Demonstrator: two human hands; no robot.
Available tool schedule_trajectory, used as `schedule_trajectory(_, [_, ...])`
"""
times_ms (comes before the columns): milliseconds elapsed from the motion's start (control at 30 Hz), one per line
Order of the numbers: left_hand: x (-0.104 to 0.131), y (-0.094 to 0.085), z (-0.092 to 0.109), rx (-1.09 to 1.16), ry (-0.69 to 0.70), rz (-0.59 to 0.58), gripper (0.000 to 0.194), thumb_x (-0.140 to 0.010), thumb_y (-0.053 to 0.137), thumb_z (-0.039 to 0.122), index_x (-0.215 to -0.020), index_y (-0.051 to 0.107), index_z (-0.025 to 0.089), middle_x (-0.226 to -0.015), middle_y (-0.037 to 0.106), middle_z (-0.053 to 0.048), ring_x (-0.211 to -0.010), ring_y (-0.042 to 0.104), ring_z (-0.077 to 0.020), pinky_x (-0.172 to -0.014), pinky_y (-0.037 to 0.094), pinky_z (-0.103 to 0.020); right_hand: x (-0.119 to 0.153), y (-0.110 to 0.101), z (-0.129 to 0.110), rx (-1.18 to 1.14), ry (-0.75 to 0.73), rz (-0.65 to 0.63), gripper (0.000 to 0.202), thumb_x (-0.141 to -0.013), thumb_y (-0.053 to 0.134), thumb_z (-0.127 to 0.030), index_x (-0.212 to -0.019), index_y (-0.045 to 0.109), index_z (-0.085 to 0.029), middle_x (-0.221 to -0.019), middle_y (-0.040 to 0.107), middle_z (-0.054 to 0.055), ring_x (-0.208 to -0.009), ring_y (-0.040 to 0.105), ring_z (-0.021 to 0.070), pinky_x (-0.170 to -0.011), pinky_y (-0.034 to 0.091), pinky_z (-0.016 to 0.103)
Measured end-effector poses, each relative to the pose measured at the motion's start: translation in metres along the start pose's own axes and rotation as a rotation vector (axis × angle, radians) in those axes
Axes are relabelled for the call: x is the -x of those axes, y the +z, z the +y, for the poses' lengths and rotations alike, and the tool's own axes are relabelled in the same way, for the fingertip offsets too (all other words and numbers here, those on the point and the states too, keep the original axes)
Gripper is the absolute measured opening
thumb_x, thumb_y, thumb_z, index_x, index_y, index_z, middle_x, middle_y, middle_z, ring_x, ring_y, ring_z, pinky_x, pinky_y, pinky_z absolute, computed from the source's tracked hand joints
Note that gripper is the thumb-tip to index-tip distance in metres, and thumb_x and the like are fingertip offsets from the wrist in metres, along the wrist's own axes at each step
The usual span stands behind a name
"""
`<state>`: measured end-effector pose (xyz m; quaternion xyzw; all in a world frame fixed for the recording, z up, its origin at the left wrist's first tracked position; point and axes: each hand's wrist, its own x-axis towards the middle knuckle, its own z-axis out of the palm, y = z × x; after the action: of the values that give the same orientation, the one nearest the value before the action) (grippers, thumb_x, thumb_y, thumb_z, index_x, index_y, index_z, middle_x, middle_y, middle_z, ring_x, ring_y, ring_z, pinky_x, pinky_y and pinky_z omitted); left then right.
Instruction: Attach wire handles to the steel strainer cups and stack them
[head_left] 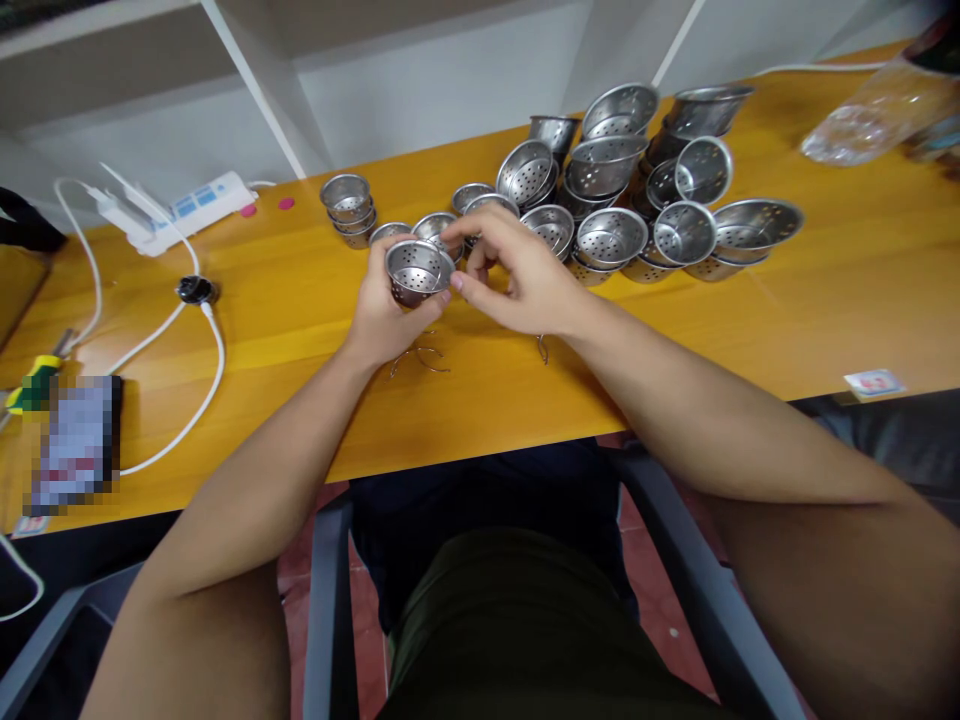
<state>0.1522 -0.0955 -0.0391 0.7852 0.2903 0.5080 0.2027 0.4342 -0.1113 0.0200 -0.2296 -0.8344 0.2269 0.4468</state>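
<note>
A small perforated metal cup is held upright in my left hand, its fingers and thumb wrapped round the side. My right hand is at the cup's right side, fingers curled and apart from the thumb, whose tip is close to the rim; nothing shows between them. Thin bent wires lie on the table below my left hand, and another wire piece lies under my right wrist. Behind my hands stand more perforated cups, many nested or leaning on one another.
On the yellow table, a short stack of cups stands at back left. A white power strip, cables, a phone and a green-yellow tool are at left. A plastic bottle lies at back right.
</note>
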Motion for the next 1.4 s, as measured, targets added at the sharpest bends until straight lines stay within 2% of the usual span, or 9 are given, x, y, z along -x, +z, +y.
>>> schedule_trajectory(100, [-0.001,0.001,-0.002,0.029,0.015,0.006,0.092,-0.108,0.088,0.096,-0.168,0.052,0.036,-0.15,0.078,-0.011,-0.131,0.089,-0.0318,-0.119,0.078,-0.056,0.002,0.001,0.0,0.024,-0.023,-0.019,0.058,-0.12,0.082,-0.069,-0.165,0.075,-0.031,-0.154,0.076,0.013,-0.105,0.08,0.0268,-0.101,0.079,0.052])
schedule_trajectory(300, [0.0,0.001,-0.002,-0.02,-0.027,0.025,0.091,-0.105,0.097,0.091,-0.162,0.059,0.031,-0.145,0.079,-0.01,-0.138,0.087,-0.0345,-0.132,0.074,-0.06,0.003,0.001,0.005,0.062,-0.068,-0.054,0.063,-0.12,0.081,-0.059,-0.177,0.069,-0.035,-0.162,0.073,0.013,-0.116,0.082,0.0324,-0.113,0.077,0.064])
schedule_trajectory(567, [0.004,-0.001,-0.003,-0.008,-0.05,0.028,0.091,-0.107,0.099,0.083,-0.172,0.054,0.038,-0.155,0.076,-0.01,-0.151,0.084,-0.0371,-0.137,0.069,-0.061,0.004,0.001,0.006,0.01,-0.06,-0.103,0.049,-0.116,0.085,-0.045,-0.162,0.077,-0.034,-0.166,0.07,0.014,-0.123,0.08,0.0337,-0.112,0.078,0.062])
schedule_trajectory(733, [0.004,-0.002,0.01,-0.07,-0.115,-0.017,0.094,-0.106,0.099,0.085,-0.174,0.051,0.04,-0.156,0.076,-0.011,-0.15,0.084,-0.0397,-0.138,0.069,-0.064,0.005,0.006,0.004,-0.007,0.002,-0.153,0.048,-0.107,0.093,-0.036,-0.154,0.082,-0.035,-0.165,0.067,0.015,-0.144,0.075,0.0401,-0.127,0.072,0.065])
schedule_trajectory(1000, [0.001,-0.003,0.019,-0.065,-0.104,-0.05,0.098,-0.108,0.096,0.086,-0.179,0.045,0.041,-0.172,0.07,-0.014,-0.163,0.078,-0.0402,-0.14,0.07,-0.062,-0.001,0.0,-0.003,0.026,-0.013,-0.111,0.035,-0.112,0.092,-0.057,-0.139,0.088,-0.035,-0.158,0.073,0.015,-0.154,0.069,0.0449,-0.136,0.063,0.07])
schedule_trajectory(1133, [0.002,-0.002,0.013,-0.055,-0.124,-0.038,0.104,-0.108,0.095,0.087,-0.185,0.038,0.047,-0.186,0.062,-0.016,-0.161,0.079,-0.0376,-0.132,0.074,-0.056,-0.009,-0.031,-0.006,0.182,-0.022,0.163,0.032,-0.111,0.094,-0.061,-0.131,0.089,-0.036,-0.155,0.074,0.017,-0.153,0.066,0.047,-0.142,0.056,0.074])
schedule_trajectory(1233, [0.004,-0.001,0.006,-0.068,-0.115,-0.011,0.095,-0.113,0.088,0.087,-0.184,0.04,0.047,-0.186,0.063,-0.016,-0.158,0.08,-0.036,-0.131,0.073,-0.056,-0.01,-0.076,0.013,0.444,-0.08,0.456,0.025,-0.112,0.086,-0.034,-0.136,0.088,-0.029,-0.15,0.069,0.021,-0.151,0.065,0.0431,-0.135,0.059,0.067])
schedule_trajectory(1300, [0.004,-0.001,0.002,-0.094,-0.115,0.015,0.091,-0.115,0.086,0.086,-0.183,0.042,0.045,-0.186,0.063,-0.016,-0.161,0.079,-0.0363,-0.136,0.07,-0.057,-0.007,-0.107,0.034,0.603,-0.093,0.575,0.036,-0.096,0.083,-0.016,-0.131,0.085,-0.022,-0.141,0.067,0.02,-0.143,0.069,0.0408,-0.128,0.06,0.063])
schedule_trajectory(1400, [0.003,-0.004,-0.003,-0.134,-0.133,0.042,0.088,-0.116,0.086,0.085,-0.182,0.046,0.043,-0.185,0.065,-0.015,-0.166,0.076,-0.0368,-0.141,0.067,-0.057,-0.002,-0.137,0.062,0.737,0.175,0.596,0.044,-0.085,0.084,-0.001,-0.126,0.084,-0.017,-0.143,0.067,0.017,-0.14,0.071,0.0371,-0.129,0.058,0.059])
